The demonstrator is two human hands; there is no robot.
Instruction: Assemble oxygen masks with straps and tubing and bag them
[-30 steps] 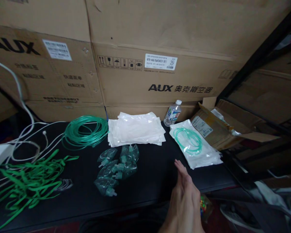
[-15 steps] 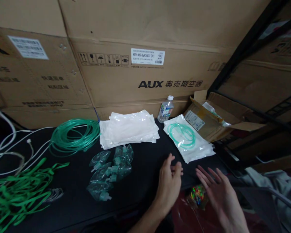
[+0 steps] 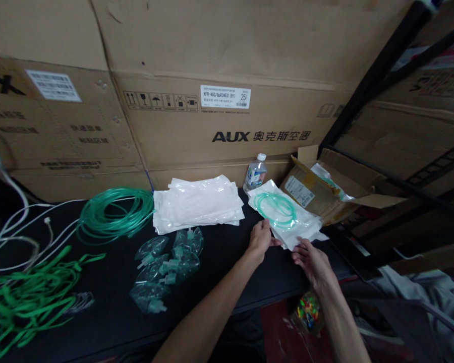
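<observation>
My left hand (image 3: 262, 238) is at the near left edge of a clear-and-white plastic bag (image 3: 302, 227), fingers and thumb around the edge. At the bag's near corner, my right hand (image 3: 310, 257) pinches the plastic between thumb and fingers. A coil of thin green tubing (image 3: 276, 209) shows through the bag, which lies flat on the black table (image 3: 227, 275). Left of my hands lie several clear green oxygen masks (image 3: 170, 267). Behind them is a stack of white plastic packets (image 3: 199, 204).
A water bottle (image 3: 256, 172) and an open cardboard box (image 3: 325, 194) stand behind the bag. On the left are coiled green tubing (image 3: 115, 214), green elastic straps (image 3: 34, 297), metal strips (image 3: 81, 301) and white cables. Below the table edge hangs a bag of colourful small pieces (image 3: 308, 312).
Both hands have moved forward from the near table edge, where they were empty with fingers apart, onto the bag with the tubing. The view has shifted slightly.
</observation>
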